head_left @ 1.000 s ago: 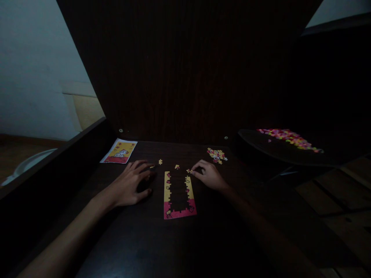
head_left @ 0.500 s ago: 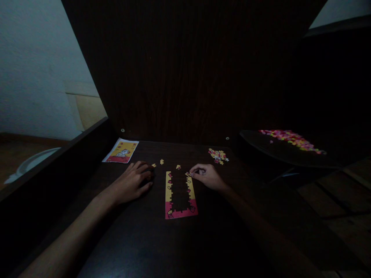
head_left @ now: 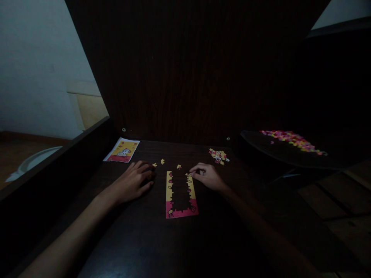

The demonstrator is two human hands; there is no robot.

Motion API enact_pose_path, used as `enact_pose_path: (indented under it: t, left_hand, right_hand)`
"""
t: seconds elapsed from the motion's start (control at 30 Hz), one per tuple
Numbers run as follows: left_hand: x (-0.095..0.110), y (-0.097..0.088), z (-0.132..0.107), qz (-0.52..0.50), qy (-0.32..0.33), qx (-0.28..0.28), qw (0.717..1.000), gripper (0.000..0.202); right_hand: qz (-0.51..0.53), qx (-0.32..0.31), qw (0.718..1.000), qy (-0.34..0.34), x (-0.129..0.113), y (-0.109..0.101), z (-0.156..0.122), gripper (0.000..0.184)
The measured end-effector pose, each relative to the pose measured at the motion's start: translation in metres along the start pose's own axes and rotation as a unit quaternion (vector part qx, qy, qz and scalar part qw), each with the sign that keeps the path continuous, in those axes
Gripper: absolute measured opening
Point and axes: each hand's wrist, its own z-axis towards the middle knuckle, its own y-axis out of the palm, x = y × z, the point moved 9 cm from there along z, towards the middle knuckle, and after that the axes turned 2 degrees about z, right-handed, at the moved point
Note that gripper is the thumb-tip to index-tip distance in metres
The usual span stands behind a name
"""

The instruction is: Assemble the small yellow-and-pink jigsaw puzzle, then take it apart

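A partly joined jigsaw border (head_left: 169, 197), yellow above and pink below, lies on the dark table with its far side open. At its top right end, my right hand (head_left: 207, 176) pinches a small jigsaw piece (head_left: 188, 175) between thumb and fingertips. My left hand (head_left: 135, 181) rests palm down to the left of the border, fingers loosely bent and apart. Just past its fingertips is a yellow piece (head_left: 154, 165). Two more loose pieces, a yellow piece (head_left: 162, 161) and a yellow-and-red piece (head_left: 179, 166), lie beyond the border.
A picture card (head_left: 123, 150) with a white animal lies at the back left. Toward the back right sits a pile of jigsaw pieces (head_left: 219, 155). Farther right, many colourful bits (head_left: 292, 141) cover a dark surface. A dark panel (head_left: 174, 77) rises behind the table.
The view has shifted very slightly. Both hands stay in nearly the same places, with my right hand still at the border's top right end.
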Motion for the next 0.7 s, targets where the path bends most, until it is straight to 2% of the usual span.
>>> enact_pose_path:
  t: [0.17,0.43,0.7]
  left_hand:
    - [0.001,0.000,0.000,0.002,0.001,0.000,1.000,0.025]
    - [0.003,-0.002,0.000,0.006,0.005,-0.001,1.000,0.025]
    - [0.002,0.000,0.001,0.006,0.006,-0.001,1.000,0.024]
  right_hand:
    - [-0.006,0.005,0.999,-0.033,-0.005,-0.001,-0.001,0.013]
    - [-0.028,-0.039,0.995,-0.089,-0.018,0.004,-0.011,0.020]
    - [-0.054,-0.051,0.992,-0.100,-0.018,0.006,-0.012,0.019]
